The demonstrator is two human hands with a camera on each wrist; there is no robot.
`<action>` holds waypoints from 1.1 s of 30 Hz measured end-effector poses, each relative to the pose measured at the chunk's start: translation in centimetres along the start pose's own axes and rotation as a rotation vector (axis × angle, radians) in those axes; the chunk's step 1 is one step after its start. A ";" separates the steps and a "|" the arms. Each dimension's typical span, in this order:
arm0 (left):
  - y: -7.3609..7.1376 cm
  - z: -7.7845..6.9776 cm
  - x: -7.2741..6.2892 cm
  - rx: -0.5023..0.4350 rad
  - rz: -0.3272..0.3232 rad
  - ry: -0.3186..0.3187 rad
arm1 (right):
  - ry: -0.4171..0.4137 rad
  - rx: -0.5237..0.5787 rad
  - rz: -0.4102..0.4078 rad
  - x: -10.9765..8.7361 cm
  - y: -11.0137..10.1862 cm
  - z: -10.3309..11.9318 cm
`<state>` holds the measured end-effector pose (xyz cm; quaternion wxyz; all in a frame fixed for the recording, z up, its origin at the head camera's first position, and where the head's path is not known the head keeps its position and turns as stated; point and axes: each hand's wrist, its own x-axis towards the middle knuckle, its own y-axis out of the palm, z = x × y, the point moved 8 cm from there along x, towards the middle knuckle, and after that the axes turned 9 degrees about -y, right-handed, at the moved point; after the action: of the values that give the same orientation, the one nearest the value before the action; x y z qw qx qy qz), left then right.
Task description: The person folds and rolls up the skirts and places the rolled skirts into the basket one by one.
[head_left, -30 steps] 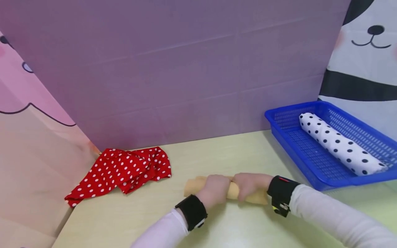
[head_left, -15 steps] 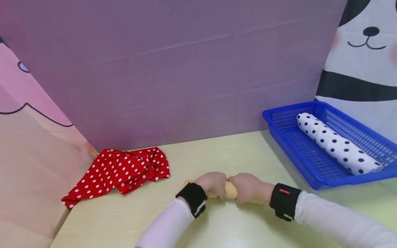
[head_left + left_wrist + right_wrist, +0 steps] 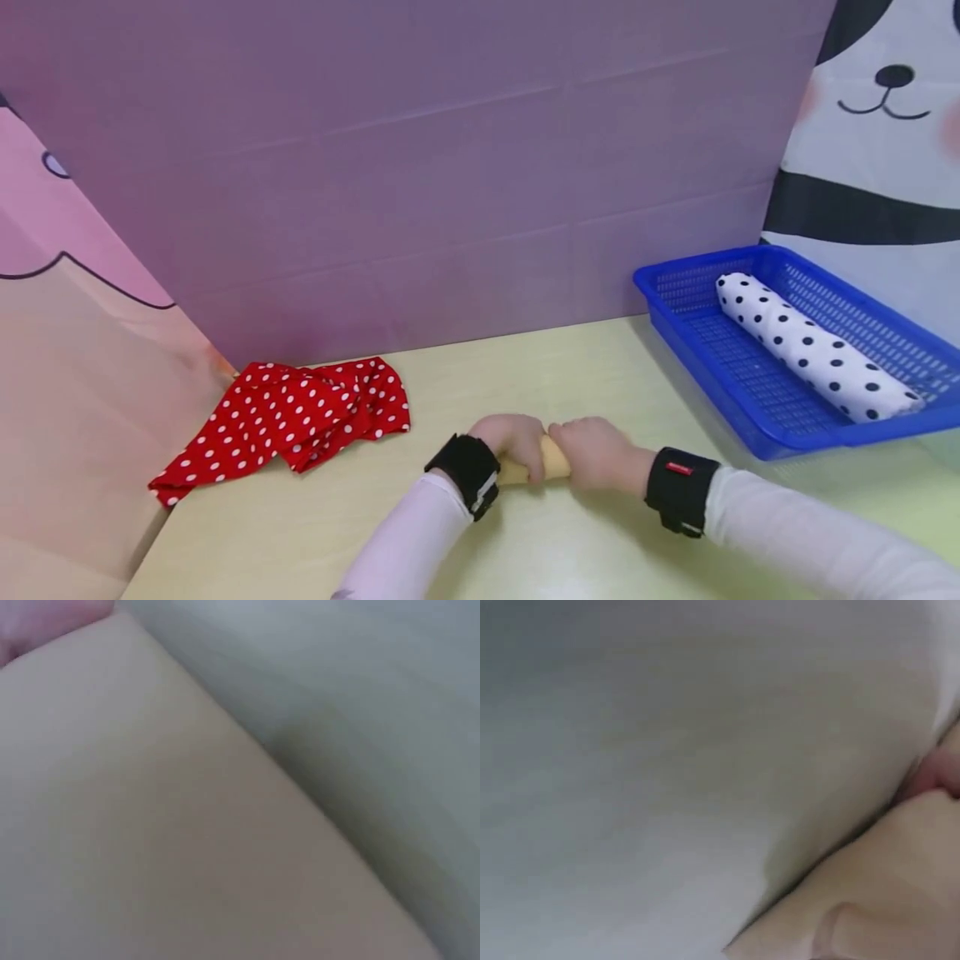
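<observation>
A pale yellow rolled cloth point(image 3: 555, 458) lies crosswise over the front middle of the table, largely covered by the hands. My left hand point(image 3: 516, 442) grips it from above, fingers curled over its left part. Close beside it, my right hand point(image 3: 597, 454) grips the right part, and a short stretch of the roll shows between them. In the left wrist view the cloth point(image 3: 195, 817) fills the lower left, with part of a hand at the top corner. The right wrist view shows the cloth's folded end point(image 3: 885, 885) at the lower right, close against the table.
A red cloth with white dots point(image 3: 292, 417) lies crumpled at the table's back left. At the right stands a blue plastic basket point(image 3: 712, 379) holding a rolled white cloth with black dots point(image 3: 813, 350). A purple sheet point(image 3: 420, 183) hangs behind the table.
Both hands have turned over the yellow roll, wrists shifting slightly. Less of the roll shows now at its ends than a second ago. The head view has shifted slightly.
</observation>
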<state>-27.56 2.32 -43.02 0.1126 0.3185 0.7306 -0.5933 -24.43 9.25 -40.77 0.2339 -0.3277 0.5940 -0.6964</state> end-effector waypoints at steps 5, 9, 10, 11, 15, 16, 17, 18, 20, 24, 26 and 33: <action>0.4 -0.1 -1.0 0.030 -0.148 0.038 | 0.045 0.182 0.089 0.2 0.6 -0.4; 0.4 -1.0 -2.0 0.240 -0.333 0.124 | 0.097 0.370 0.156 0.1 0.9 -0.4; 0.3 -1.3 -2.3 0.293 -0.381 0.144 | 0.114 0.421 0.173 0.1 1.0 -0.5; 0.2 -1.6 -2.5 0.340 -0.426 0.162 | 0.132 0.466 0.190 0.1 1.0 -0.5; 0.3 -2.1 -2.8 0.411 -0.476 0.180 | 0.185 0.630 0.265 -0.1 1.4 -0.6; 0.3 -2.1 -2.7 0.404 -0.465 0.179 | 0.194 0.654 0.275 -0.1 1.6 -0.6; 0.4 -2.0 -2.6 0.390 -0.447 0.178 | 0.199 0.665 0.279 -0.2 1.6 -0.6; 0.5 -1.9 -2.6 0.377 -0.427 0.177 | 0.197 0.665 0.276 -0.2 1.6 -0.5; 0.5 -1.7 -2.3 0.336 -0.381 0.168 | 0.182 0.625 0.247 -0.2 1.3 -0.3; 0.5 -1.0 -2.0 0.216 -0.267 0.118 | 0.107 0.420 0.134 -0.3 0.4 0.5; 0.6 -0.5 -1.7 0.119 -0.177 0.072 | 0.041 0.250 0.076 -0.4 0.1 1.2; 1.3 0.3 -1.0 -0.084 0.017 -0.004 | -0.080 -0.101 -0.031 -0.4 -0.2 2.5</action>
<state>-26.08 1.81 -43.61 0.1322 0.3184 0.7521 -0.5617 -22.34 7.92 -40.43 0.2300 -0.3757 0.6136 -0.6553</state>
